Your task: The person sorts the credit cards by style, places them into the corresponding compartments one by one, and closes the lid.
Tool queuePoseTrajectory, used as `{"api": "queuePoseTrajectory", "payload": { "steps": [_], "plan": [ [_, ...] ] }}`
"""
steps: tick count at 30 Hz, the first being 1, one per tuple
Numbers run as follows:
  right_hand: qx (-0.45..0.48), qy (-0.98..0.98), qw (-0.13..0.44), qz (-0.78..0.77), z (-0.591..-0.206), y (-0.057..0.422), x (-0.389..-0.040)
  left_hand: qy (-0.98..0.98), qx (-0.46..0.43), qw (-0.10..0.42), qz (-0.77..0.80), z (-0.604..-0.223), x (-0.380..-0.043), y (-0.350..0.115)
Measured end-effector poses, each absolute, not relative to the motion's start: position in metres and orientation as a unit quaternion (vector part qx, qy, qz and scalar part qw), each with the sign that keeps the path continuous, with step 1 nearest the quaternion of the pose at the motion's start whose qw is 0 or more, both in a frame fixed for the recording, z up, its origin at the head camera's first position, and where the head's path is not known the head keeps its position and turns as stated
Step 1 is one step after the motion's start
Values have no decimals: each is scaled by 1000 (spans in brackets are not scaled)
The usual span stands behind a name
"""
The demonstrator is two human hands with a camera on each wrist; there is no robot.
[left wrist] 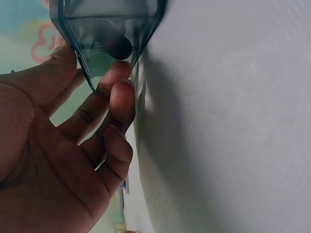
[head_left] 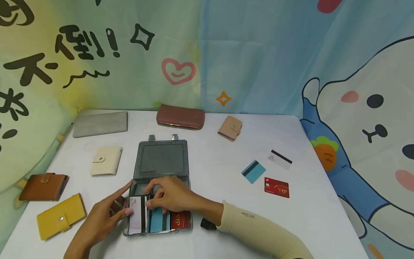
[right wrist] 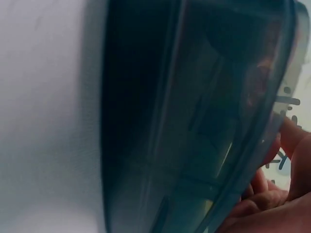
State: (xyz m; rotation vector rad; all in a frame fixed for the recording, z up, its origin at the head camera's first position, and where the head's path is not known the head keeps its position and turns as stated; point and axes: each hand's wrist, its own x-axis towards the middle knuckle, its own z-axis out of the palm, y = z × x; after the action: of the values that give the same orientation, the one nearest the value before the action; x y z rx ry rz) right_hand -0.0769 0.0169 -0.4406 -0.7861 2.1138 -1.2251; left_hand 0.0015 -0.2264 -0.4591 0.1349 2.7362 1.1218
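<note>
Nearest the camera, an open translucent grey plastic card case lies flat on the white table, its lid folded back away from the person. Its lower tray holds a white card with a black stripe, a light blue card with a black stripe and a red card marked VIP, side by side. The left hand steadies the case at its left edge, fingers curled lightly against the wall with the index finger stretched along the rim; the left wrist view shows the fingertips touching the case's corner. The right hand, in a cream sleeve, rests over the tray, its fingers bent down onto the cards; whether it pinches one I cannot tell.

To the left lie a yellow snap wallet, a brown leather wallet and a cream snap wallet. To the right, well apart from the case, lie another red VIP card, a blue striped card and a white striped card. Along the far edge sit a grey flat pouch, a dark red zip wallet and a beige small wallet.
</note>
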Motion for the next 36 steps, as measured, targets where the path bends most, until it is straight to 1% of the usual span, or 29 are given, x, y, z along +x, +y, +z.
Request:
{"api": "queuePoseTrajectory", "payload": {
  "steps": [3, 6, 10, 14, 20, 28, 36],
  "plan": [
    [-312, 785, 286, -453, -443, 21, -79, 919, 44, 92, 380, -460, 2, -227],
    [-322, 763, 290, -479, -444, 31, -84, 918, 41, 93, 383, -461, 2, -227],
    [-320, 731, 292, -527, -443, 53, -91, 918, 41, 93, 384, -461, 2, -227],
    [-320, 724, 277, -545, -442, 82, -99, 919, 48, 85, 382, -461, 3, -227],
    [-291, 749, 267, -531, -443, 131, -108, 917, 54, 78, 388, -460, 2, -228],
    [-254, 783, 260, -506, -448, 197, -113, 919, 50, 83, 382, -460, 1, -228],
    [-199, 811, 247, -492, -449, 254, -129, 918, 55, 78, 386, -461, 2, -228]
  ]
}}
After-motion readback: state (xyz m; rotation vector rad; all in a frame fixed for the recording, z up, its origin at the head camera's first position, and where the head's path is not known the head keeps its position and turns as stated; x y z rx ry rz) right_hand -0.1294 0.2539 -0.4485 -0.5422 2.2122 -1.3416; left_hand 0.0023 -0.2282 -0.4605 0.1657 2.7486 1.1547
